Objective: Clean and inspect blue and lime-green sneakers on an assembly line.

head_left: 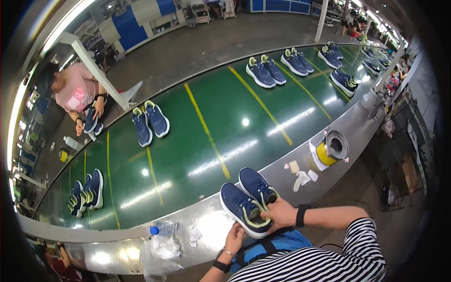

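Note:
A pair of navy sneakers with white soles and pale green lining lies at the metal edge in front of me: a left sneaker and a right sneaker, toes pointing away. My right hand is closed at their heel ends, its fingers reaching into the left sneaker's opening and gripping its collar. Low beside that sneaker's heel is my left hand, fingers curled together close to the sole. Whatever its fingertips may hold is too small to see.
A green conveyor belt with yellow lines carries several more sneaker pairs. On the metal ledge stand a yellow can, white scraps, a blue-capped bottle and crumpled plastic. Across the belt, a person in pink handles sneakers.

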Demonstrator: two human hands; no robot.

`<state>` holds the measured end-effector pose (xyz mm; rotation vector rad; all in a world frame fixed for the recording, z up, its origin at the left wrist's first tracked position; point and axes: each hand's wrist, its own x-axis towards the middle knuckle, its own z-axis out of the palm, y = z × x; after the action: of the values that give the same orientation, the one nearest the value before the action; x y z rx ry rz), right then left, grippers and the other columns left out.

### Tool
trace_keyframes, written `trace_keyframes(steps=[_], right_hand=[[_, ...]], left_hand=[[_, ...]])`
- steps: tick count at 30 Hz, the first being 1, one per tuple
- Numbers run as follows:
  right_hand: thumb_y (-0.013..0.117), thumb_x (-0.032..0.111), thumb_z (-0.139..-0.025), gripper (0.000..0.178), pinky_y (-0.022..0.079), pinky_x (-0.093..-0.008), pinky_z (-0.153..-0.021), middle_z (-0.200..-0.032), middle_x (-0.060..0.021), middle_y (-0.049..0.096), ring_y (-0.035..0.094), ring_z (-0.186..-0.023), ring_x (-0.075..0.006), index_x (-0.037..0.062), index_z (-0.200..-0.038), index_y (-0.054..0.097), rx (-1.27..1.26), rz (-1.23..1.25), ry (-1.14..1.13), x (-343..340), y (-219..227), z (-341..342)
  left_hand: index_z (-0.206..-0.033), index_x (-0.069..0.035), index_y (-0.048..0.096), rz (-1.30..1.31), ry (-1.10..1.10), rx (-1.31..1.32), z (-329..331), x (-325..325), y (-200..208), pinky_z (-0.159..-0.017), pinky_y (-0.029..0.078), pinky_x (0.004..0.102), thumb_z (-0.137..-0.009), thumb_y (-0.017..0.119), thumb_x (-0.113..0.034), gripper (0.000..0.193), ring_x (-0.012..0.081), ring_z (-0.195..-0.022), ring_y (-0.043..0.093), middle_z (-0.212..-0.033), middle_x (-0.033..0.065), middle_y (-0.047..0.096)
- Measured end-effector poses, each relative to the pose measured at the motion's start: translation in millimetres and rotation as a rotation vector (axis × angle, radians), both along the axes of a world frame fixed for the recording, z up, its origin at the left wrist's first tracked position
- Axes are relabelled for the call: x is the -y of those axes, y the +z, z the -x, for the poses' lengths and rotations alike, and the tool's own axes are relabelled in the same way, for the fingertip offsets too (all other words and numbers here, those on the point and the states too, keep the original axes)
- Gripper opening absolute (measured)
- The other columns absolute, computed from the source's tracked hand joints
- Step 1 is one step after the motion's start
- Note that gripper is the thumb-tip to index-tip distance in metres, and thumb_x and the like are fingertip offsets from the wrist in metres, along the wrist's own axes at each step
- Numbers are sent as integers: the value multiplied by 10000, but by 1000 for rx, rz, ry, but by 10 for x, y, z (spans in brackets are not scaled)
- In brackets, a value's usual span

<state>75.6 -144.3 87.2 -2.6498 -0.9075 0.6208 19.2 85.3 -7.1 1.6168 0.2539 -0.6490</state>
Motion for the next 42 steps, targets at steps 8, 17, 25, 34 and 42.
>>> trace_keyframes(steps=[8, 17, 25, 34, 42], right_hand=[[679, 527, -571, 582, 319, -402, -832, -841, -111, 612, 572, -837, -265, 169, -1021, 586, 251, 185, -121, 1125, 209, -1793], [817, 197, -405, 837, 306, -397, -1007, -1375, -196, 209, 272, -1239, -370, 156, -1170, 482, 44, 444, -914, 2814, -1018, -3057], [717, 13, -492, 562, 407, -414, -854, -1094, -178, 430, 420, -1037, -377, 45, -994, 467, 507, 229, -787, 2569, -762, -3382], [705, 44, -547, 401, 432, -327, -717, -872, -132, 514, 527, -799, -273, 23, -900, 517, 302, -200, -209, -466, 1072, -2104], [718, 47, -573, 721, 426, -346, -790, -1043, -93, 482, 499, -969, -202, 47, -1210, 380, 326, -617, 108, -3310, 2184, -1119]], left_hand=[[-1057, -10, 541, -283, 3, 164, 17, -272, 93, -694, 468, 284, -805, 577, -225, 334, 196, -778, 582, -917, 152, 588], [-1024, -23, 534, -630, 71, 6, 729, -505, 32, -692, 464, 383, -777, 549, -294, 367, 305, -741, 579, -832, 166, 600], [-828, -37, 617, -1231, 476, -14, 1539, -1341, 20, -714, 455, 422, -690, 546, -232, 249, 350, -758, 561, -790, 159, 613], [-1048, -55, 523, -987, 1052, 617, 561, -3042, 864, -694, 462, 301, -717, 570, -50, 335, 241, -879, 511, -991, 129, 465], [-1120, -83, 511, -949, 38, 344, -445, -4320, 780, -855, 420, 379, -757, 582, -218, 394, 332, -961, 507, -1030, 207, 489]])
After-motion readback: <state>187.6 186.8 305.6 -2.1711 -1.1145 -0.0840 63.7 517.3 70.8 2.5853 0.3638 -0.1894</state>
